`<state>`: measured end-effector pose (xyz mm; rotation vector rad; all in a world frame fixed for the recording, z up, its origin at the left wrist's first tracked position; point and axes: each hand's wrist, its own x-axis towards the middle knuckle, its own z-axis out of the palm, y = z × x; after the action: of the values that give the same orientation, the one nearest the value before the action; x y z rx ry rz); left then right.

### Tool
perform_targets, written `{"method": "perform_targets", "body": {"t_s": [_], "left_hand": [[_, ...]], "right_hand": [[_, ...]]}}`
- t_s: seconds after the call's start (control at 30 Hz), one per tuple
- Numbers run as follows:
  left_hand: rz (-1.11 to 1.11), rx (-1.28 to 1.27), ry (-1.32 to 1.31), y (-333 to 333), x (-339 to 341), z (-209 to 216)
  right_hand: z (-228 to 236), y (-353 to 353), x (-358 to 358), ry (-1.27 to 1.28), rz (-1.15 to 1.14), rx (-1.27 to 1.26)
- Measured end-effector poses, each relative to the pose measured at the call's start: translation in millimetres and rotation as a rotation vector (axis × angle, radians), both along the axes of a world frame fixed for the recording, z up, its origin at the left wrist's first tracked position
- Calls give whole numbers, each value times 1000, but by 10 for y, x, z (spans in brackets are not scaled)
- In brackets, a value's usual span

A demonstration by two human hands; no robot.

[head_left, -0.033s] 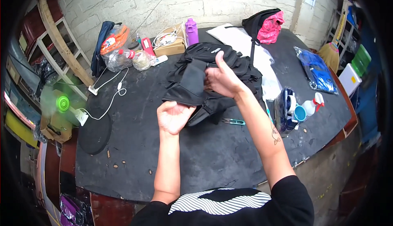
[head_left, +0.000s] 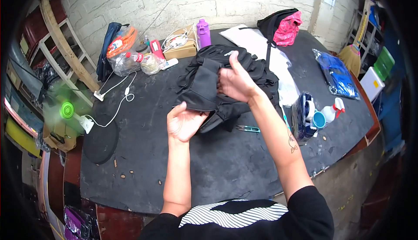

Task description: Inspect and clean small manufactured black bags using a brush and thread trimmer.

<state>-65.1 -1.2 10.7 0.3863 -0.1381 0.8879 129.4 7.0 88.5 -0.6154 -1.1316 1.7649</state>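
The black bag (head_left: 228, 109) lies on the dark table (head_left: 217, 170), directly beyond the left hand (head_left: 186, 121) and to the far left of the right forearm. Both hands are in contact with it. The left hand is at the near-left edge; the right hand (head_left: 237, 82) sits farther in, over the middle of the bag. The right hand is therefore nearer the bag's centre.

The fabric panel (head_left: 200, 87) spans the gap between the hands. Its long axis runs from near left to far right, at a steep angle. The bag body is bunched, so its own long axis cannot be determined.

Left hand: half open, palm up, thumb at the panel's near edge, fingers partly hidden under the fabric. Grip firmness cannot be determined.

Right hand: partly open, thumb raised clear, fingers bent at the panel's right side. Fingertips are hidden; whether they pinch fabric cannot be determined.

Thread snips (head_left: 249, 129) lie just beside the bag, on its near-right side. A purple bottle (head_left: 203, 33) stands beyond the bag, at far left.
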Motion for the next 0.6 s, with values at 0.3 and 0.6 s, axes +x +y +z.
{"method": "perform_targets", "body": {"t_s": [0.3,0.6], "left_hand": [[-74,-96,-50,37,10,153],[-14,16,-8,-103,188,202]], "right_hand": [[251,308,84,-125,-19,89],[198,255,93,4,-291,58]]}}
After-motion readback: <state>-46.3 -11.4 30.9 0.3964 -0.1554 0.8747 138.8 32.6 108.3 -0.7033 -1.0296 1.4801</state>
